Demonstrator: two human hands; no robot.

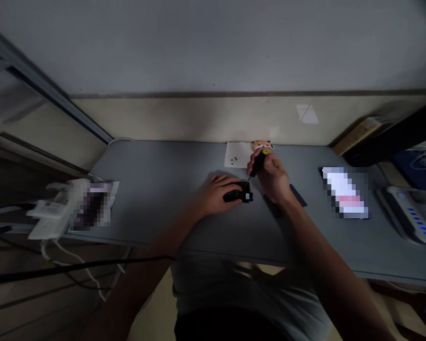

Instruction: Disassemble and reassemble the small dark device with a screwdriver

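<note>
Near the middle of the grey table (145, 189), my left hand (218, 195) grips a small black device (247, 195) that lies on the surface. A screwdriver (258, 165) with a black handle and a yellow end is held in my right hand (272, 177). Its thin shaft slants down to the left, and the tip meets the device's upper side; the exact contact point is too small to make out. Behind the hands lies a white paper (236, 154) with several tiny dark pieces on it.
An orange and white animal-faced item (261, 144) sits by the wall. A dark flat strip (298, 195) lies beside my right wrist. Farther right are a lit phone (345, 193) and a grey device with blue lights (412, 215). A white power strip (53, 218) with cables stands left.
</note>
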